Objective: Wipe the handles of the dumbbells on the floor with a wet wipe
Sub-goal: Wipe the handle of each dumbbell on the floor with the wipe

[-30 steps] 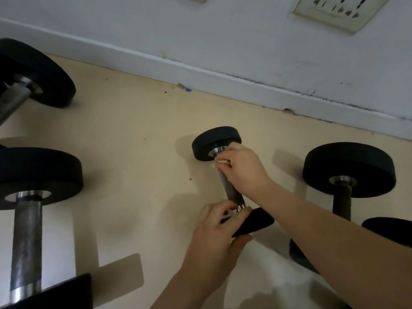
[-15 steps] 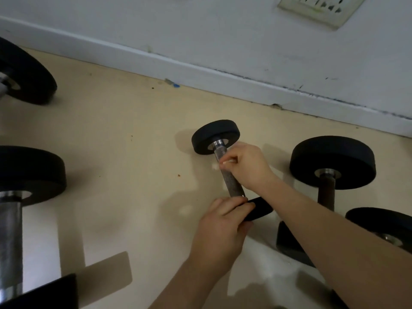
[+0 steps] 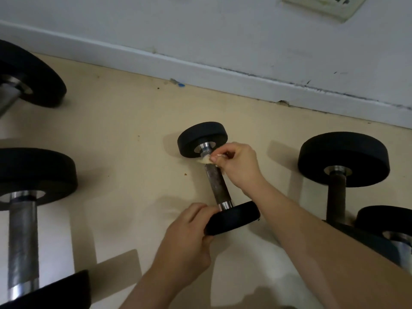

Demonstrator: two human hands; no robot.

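A small dumbbell with black round heads lies on the beige floor, its dark handle (image 3: 218, 186) running from the far head (image 3: 201, 138) to the near head (image 3: 234, 220). My right hand (image 3: 239, 167) pinches a whitish wet wipe (image 3: 204, 160) against the top of the handle, just below the far head. My left hand (image 3: 187, 241) grips the near head from the left, thumb under its edge.
A large dumbbell (image 3: 22, 219) lies at the left, another (image 3: 26, 79) at the far left. At the right sit a mid-size dumbbell (image 3: 343, 159) and one more (image 3: 388, 221) partly under my right forearm. The white baseboard (image 3: 200, 70) runs behind.
My right hand slid down the handle and is now back up by the far head with the wipe showing. My left hand keeps its grip on the near head.
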